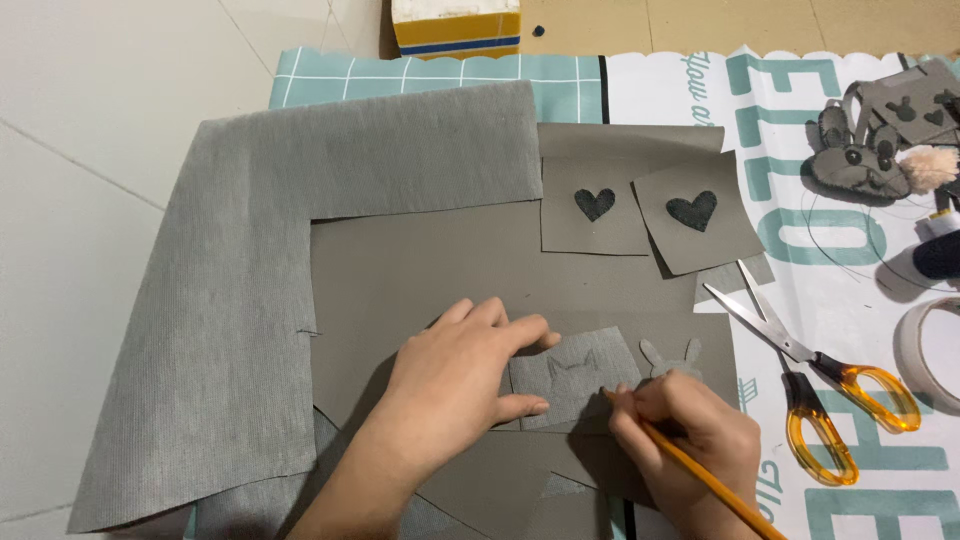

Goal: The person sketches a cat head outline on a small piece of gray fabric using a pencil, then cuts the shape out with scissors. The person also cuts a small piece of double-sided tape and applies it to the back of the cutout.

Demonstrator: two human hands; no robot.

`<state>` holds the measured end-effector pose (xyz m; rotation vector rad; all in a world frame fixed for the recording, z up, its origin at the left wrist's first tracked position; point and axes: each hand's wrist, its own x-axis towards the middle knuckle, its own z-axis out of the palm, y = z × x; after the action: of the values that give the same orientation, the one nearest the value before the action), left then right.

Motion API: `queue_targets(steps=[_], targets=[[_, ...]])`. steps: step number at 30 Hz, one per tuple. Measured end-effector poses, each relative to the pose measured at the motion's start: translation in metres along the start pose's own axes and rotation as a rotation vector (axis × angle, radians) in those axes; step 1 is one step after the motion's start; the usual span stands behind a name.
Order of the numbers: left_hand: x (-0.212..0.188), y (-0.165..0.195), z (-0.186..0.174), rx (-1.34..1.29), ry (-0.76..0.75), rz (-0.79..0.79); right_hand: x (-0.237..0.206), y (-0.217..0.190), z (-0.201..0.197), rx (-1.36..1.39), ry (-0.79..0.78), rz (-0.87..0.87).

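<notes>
My left hand (pixel 455 375) lies flat with spread fingers, pressing down a small piece of grey fabric (pixel 572 372) on a grey paper sheet (pixel 400 270). My right hand (pixel 690 430) grips a yellow pencil (pixel 700 470) whose tip touches the fabric piece's right edge. A small grey rabbit-ear cutout (pixel 672 357) pokes out just above my right hand. Faint traced ear shapes show on the fabric piece.
A large grey fabric sheet (pixel 240 300) covers the left. Two grey squares with dark hearts (pixel 595 204) (pixel 692 210) lie behind. Orange-handled scissors (pixel 810 375) lie open on the right, beside a tape roll (pixel 925 350), a grey stuffed animal head (pixel 860 160) and a box (pixel 457 25) at the back.
</notes>
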<state>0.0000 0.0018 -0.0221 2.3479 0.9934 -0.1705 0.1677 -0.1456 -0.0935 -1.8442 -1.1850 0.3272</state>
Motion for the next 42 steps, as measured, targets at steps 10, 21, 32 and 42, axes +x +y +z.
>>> queue_targets(steps=[10, 21, 32, 42], targets=[[0.001, 0.001, -0.001, 0.021, -0.027, -0.016, 0.003, 0.003, -0.001, 0.046, -0.137, 0.049], [0.011, 0.001, 0.003, -0.045, -0.119, -0.103, 0.037, 0.026, -0.011, 0.676, 0.134, 0.278], [0.014, 0.002, 0.001, -0.252, -0.084, -0.062, 0.069, 0.035, -0.012, 0.648, 0.078, 0.204], [0.026, -0.004, 0.010, -0.353, 0.205, -0.018, 0.097, 0.032, 0.004, 0.481, -0.029, 0.280]])
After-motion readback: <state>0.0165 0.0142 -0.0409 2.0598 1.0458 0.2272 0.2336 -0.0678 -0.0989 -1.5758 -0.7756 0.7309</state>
